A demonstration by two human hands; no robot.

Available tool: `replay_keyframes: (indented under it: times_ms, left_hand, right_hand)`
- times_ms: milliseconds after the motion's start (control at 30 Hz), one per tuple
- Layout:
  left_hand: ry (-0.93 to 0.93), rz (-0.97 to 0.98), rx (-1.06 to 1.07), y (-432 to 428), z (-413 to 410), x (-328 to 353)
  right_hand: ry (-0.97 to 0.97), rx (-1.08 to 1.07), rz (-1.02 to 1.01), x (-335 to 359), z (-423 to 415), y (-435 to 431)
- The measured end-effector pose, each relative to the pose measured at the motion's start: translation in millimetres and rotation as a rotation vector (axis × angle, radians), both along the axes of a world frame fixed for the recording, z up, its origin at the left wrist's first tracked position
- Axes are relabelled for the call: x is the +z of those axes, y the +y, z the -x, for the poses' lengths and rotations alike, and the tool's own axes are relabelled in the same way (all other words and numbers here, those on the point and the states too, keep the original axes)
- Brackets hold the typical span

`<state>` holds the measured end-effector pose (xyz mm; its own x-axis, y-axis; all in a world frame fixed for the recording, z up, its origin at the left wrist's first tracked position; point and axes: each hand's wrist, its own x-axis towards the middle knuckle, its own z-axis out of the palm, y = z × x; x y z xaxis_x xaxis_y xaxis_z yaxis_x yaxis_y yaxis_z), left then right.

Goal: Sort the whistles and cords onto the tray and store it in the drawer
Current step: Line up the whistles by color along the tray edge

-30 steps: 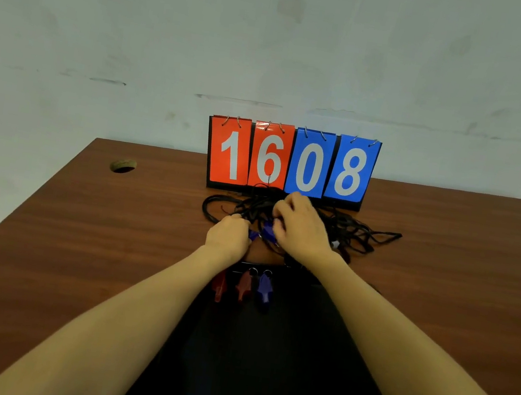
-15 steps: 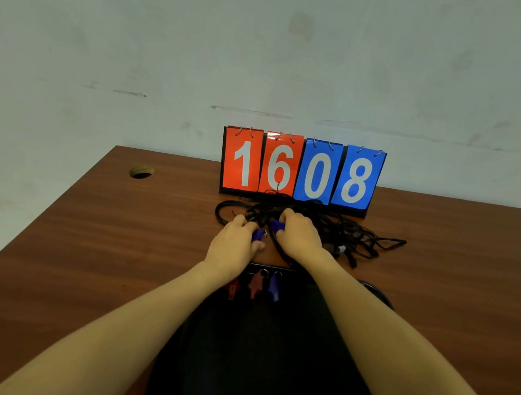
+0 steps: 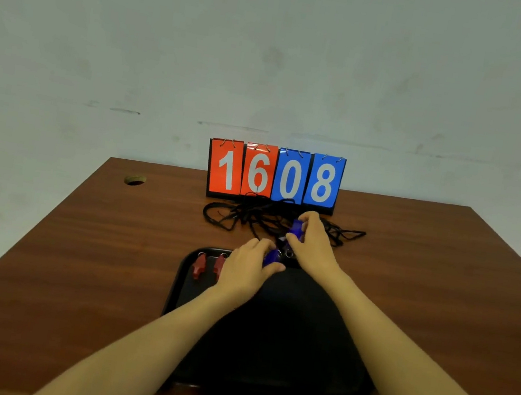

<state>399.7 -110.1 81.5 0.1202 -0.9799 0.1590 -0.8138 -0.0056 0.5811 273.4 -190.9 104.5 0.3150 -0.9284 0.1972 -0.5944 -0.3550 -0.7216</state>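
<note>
A black tray (image 3: 181, 290) lies on the wooden desk in front of me. Two red whistles (image 3: 208, 265) lie side by side at its far left corner. My left hand (image 3: 246, 271) hovers over the tray's far edge, pinching a blue whistle (image 3: 272, 256). My right hand (image 3: 314, 247) is just beyond the tray, fingers closed on a second blue whistle (image 3: 296, 228). A tangled heap of black cords (image 3: 249, 217) lies behind both hands. Small metal rings show between the hands.
A flip scoreboard (image 3: 274, 175) reading 1608 stands at the desk's far edge, right behind the cords. A round cable hole (image 3: 135, 180) sits at the far left of the desk (image 3: 110, 242). A pale wall rises behind.
The left hand has drawn back from the cords to over the tray's far edge with a blue whistle. The right hand has lifted another blue whistle. The camera has tilted.
</note>
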Motion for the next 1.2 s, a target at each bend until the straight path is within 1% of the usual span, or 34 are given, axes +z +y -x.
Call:
replay_keyframes:
  times_ms: [133,367,633,767,867,1033,1133,1200]
  left_hand:
    - [-0.161,0.026,-0.022,13.4,22.2,-11.4]
    - [-0.348,-0.063,-0.051,27.4,45.4,-32.7]
    - [-0.42,-0.168,-0.066,29.7,44.4,-39.8]
    - [-0.473,-0.209,-0.113,33.5,38.0,-36.2]
    - [-0.479,-0.231,-0.148,37.3,31.9,-32.6]
    - [-0.449,-0.159,-0.201,43.9,24.7,-34.2]
    - [-0.527,-0.111,-0.271,42.7,22.2,-34.6]
    - [-0.573,-0.112,-0.274,37.6,21.4,-33.9]
  right_hand:
    - [0.077,0.023,-0.003,-7.1,21.5,25.8]
    - [0.079,-0.101,-0.083,-20.9,48.3,46.0]
    - [0.094,-0.098,-0.118,-24.7,53.0,47.2]
    - [0.124,-0.09,-0.109,-27.7,51.9,46.2]
    - [0.142,-0.086,-0.122,-29.1,51.6,47.1]
    - [0.123,-0.077,-0.122,-31.1,52.6,48.5]
    - [0.109,-0.085,-0.134,-33.9,53.8,47.0]
    - [0.077,-0.088,-0.167,-35.2,54.4,45.5]
